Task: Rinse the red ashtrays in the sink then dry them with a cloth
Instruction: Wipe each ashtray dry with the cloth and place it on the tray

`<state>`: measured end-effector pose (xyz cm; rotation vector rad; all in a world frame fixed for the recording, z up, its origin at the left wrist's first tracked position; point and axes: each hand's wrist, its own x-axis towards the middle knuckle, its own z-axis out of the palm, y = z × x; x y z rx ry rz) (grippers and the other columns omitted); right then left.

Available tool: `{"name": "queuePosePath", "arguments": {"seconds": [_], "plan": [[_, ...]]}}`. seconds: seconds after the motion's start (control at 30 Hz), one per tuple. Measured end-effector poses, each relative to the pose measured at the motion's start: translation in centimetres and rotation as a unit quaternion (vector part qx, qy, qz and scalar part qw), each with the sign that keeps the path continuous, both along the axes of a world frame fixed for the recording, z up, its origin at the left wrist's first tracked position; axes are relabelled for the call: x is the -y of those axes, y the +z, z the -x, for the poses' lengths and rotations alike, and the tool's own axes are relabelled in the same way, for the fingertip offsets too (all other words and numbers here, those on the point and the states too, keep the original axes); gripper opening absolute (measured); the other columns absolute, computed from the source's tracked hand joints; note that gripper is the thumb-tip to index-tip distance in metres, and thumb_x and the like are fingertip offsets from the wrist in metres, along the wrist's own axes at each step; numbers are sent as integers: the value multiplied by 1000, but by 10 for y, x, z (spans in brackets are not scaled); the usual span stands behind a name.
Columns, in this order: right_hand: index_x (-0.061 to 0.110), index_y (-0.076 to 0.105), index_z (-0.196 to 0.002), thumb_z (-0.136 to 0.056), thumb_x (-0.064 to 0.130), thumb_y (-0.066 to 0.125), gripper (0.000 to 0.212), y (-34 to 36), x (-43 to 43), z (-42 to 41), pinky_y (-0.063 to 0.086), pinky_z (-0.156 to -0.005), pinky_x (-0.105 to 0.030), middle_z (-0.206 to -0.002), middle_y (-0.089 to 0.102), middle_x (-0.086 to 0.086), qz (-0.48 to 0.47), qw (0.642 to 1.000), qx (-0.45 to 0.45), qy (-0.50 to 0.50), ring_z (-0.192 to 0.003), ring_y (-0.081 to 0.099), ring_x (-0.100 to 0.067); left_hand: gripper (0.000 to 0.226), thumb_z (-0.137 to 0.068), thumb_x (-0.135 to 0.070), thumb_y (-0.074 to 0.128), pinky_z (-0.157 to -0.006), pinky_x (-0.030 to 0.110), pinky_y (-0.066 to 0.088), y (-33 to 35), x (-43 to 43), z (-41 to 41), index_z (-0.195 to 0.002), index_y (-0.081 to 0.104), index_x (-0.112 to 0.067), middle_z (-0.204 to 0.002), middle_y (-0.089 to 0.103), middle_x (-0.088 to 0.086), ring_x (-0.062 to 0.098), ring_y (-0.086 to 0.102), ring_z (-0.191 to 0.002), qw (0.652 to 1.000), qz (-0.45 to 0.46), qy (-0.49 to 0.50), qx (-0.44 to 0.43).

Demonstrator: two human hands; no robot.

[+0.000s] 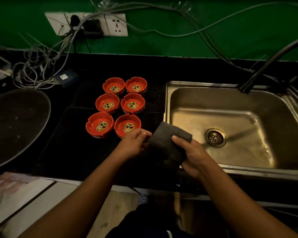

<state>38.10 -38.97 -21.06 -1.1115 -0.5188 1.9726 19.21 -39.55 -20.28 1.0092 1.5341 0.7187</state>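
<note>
Six red ashtrays [107, 103] stand upright in two rows of three on a dark mat [72, 143] on the black surface [144, 69], just left of the steel sink [169, 100]. Both hands hold a dark grey cloth [163, 148] near the sink's front left corner. The right hand [193, 157] has its grip wrapped round the cloth's right side, thumb on top. The left hand [134, 143] has its grip pinched on the cloth's left edge, just in front of the nearest ashtray. A dark tap [265, 66] leans over the basin.
</note>
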Motion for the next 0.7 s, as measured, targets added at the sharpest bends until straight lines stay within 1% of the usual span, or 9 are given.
{"name": "queuePosePath", "arguments": {"seconds": [0.07,0.17,0.23,0.3,0.4,0.47,0.53,0.63,0.7], "plan": [[4,59,-121,-74,12,66,49,0,-1,2,57,-78,-41,-110,69,-19,0,1000,-1,-11,-97,69,-33,18,-100,-18,44,-72,26,46,-10,-14,17,-98,61,-21,-106,63,4,13,57,-88,989,-56,-20,-139],[7,59,-121,-77,16,64,45,-2,-5,6,58,-73,-43,-111,69,-20,20,1000,-22,-7,-95,69,-33,23,-97,-26,49,-96,40,43,-22,-46,49,-116,60,-21,-125,57,4,24,51,-113,921,-100,-42,-373],[7,58,-125,-78,21,64,49,-4,-8,11,58,-74,-45,-113,68,-20,40,999,-27,-5,-96,69,-34,35,-97,-33,47,-105,48,32,-25,-67,65,-129,53,-22,-139,47,5,33,36,-128,861,-50,-82,-499],[6,54,-130,-80,24,64,55,-9,-10,15,56,-79,-47,-120,64,-22,69,997,-40,-11,-103,66,-36,40,-96,-38,45,-109,51,24,-26,-83,72,-132,49,-21,-146,37,9,37,24,-136,814,10,-134,-565],[3,55,-129,-79,22,66,55,-14,-11,22,57,-79,-48,-120,63,-24,87,994,-61,-22,-100,67,-36,43,-93,-41,49,-112,56,15,-37,-98,79,-129,50,-19,-152,28,15,40,14,-141,780,34,-187,-596],[1,54,-129,-74,21,72,61,-18,-11,28,55,-83,-50,-122,62,-26,83,994,-61,-35,-101,66,-38,48,-90,-39,55,-112,56,16,-45,-105,84,-132,46,-18,-151,31,14,38,16,-141,777,31,-206,-594],[1,53,-130,-78,21,66,57,-22,-12,33,51,-91,-53,-122,61,-27,84,994,-41,-52,-104,63,-39,52,-88,-33,59,-110,53,21,-50,-108,88,-134,41,-16,-147,36,12,35,20,-139,787,22,-209,-580],[2,56,-126,-81,18,61,48,-26,-11,39,54,-85,-52,-115,65,-25,82,992,-25,-94,-98,66,-37,38,-92,-27,50,-108,50,23,-52,-101,93,-127,41,-13,-136,46,9,32,26,-136,816,-55,-194,-542],[2,57,-124,-80,18,62,47,-29,-9,44,56,-81,-51,-114,66,-25,82,990,-26,-111,-97,67,-37,25,-97,-25,41,-102,47,29,-47,-91,93,-119,41,-13,-114,54,6,27,42,-116,849,-116,-171,-486]]}}
